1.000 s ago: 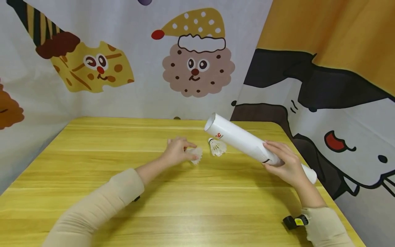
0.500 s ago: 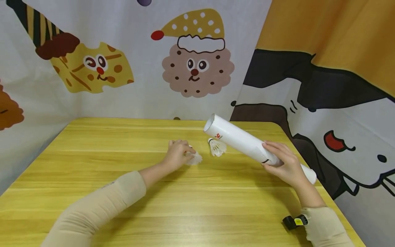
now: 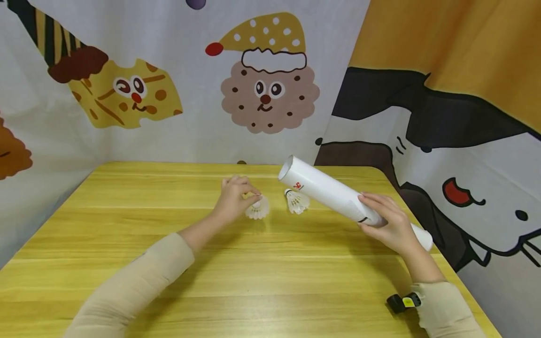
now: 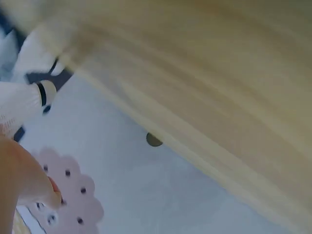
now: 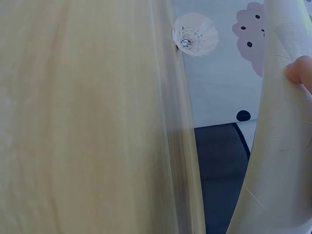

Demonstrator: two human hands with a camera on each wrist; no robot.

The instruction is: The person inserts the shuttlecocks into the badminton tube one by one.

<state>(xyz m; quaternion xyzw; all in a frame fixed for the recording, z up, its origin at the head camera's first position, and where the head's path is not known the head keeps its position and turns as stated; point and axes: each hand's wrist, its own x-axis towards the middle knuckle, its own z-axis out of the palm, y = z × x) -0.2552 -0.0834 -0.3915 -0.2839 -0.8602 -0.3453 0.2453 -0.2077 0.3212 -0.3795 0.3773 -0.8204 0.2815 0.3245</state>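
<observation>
In the head view my left hand (image 3: 234, 199) pinches a white feather shuttlecock (image 3: 258, 209) between thumb and fingertips at its narrow end, with the feather skirt turned down toward me. A second shuttlecock (image 3: 297, 202) lies just right of it on the table, its black-banded end facing the wall. My right hand (image 3: 390, 223) grips a white shuttlecock tube (image 3: 329, 192) with a small red mark. The tube slants up to the left, its open mouth pointing toward the far side above the second shuttlecock. My right thumb (image 5: 300, 70) presses on the tube wall in the right wrist view.
The yellow wood table (image 3: 262, 281) runs back to a cartoon-printed curtain (image 3: 160, 141) hanging along its far and right sides. A black device with a yellow label (image 3: 403, 303) sits at my right cuff.
My left hand first dips over the shuttlecock, then moves left and away from me with it, and its skirt now faces me. The right hand and tube stay in place.
</observation>
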